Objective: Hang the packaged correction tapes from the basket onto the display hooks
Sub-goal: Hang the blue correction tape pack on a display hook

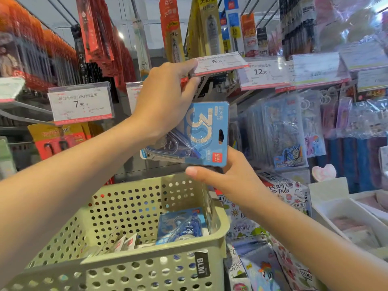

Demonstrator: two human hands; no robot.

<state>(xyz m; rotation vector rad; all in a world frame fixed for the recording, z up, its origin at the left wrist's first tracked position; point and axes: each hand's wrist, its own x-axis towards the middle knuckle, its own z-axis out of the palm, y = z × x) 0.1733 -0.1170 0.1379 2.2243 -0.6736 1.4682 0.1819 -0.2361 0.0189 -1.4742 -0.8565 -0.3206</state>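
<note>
My right hand [228,177] holds a blue packaged correction tape [201,133] from below, turned sideways with its hang hole to the right. Above it my left hand [165,97] pinches and lifts the price tag marked 6.00 [218,63] at the end of a display hook; the hook itself is hidden behind the tag and hand. Below sits the green perforated basket [130,261], with another blue correction tape pack [180,225] leaning inside at its right and several small white and red packs [123,242] on its floor.
Price tags 7.90 [80,102] and 12.90 [262,72] hang on neighbouring hooks. Red and yellow carded pens hang above. Clear-bagged cartoon items [285,131] hang at the right, notebooks [262,238] lie beside the basket, and white bins [344,215] stand at the far right.
</note>
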